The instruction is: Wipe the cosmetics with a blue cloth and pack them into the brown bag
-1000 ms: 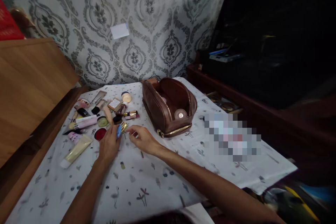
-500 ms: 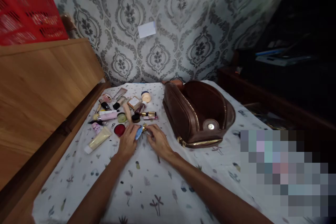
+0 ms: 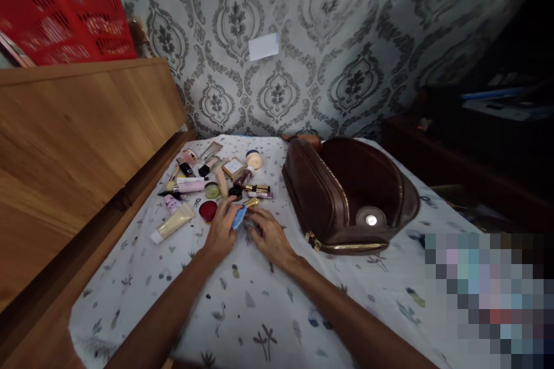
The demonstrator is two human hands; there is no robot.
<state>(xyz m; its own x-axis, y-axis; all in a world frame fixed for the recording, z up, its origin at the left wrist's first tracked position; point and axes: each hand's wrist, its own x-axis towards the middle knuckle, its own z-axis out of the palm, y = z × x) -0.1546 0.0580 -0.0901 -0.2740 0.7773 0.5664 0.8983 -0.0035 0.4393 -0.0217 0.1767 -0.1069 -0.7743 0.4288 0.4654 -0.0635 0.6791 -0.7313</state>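
Left hand (image 3: 221, 229) is pinching a small blue cloth-like piece (image 3: 239, 217) on my feed; right hand (image 3: 272, 237) is curled just beside it, can't tell if it's gripping anything. Gold-coloured item (image 3: 251, 202) sits just beyond the blue piece. Red round container (image 3: 208, 211) is near the left hand, open brown toiletry bag (image 3: 305, 193) off to the right.

Left of the brown bag (image 3: 341, 203), the right hand (image 3: 272, 236), fingertips apart from its partner's a second ago, has closed in on the left hand (image 3: 222, 226). The blue item (image 3: 239, 217), earlier a narrow strip, shows a broader face; the gold piece (image 3: 252, 202) slants flatter. Beyond them, farthest left of the bag, a red basket (image 3: 71, 8) has swung more fully into view.
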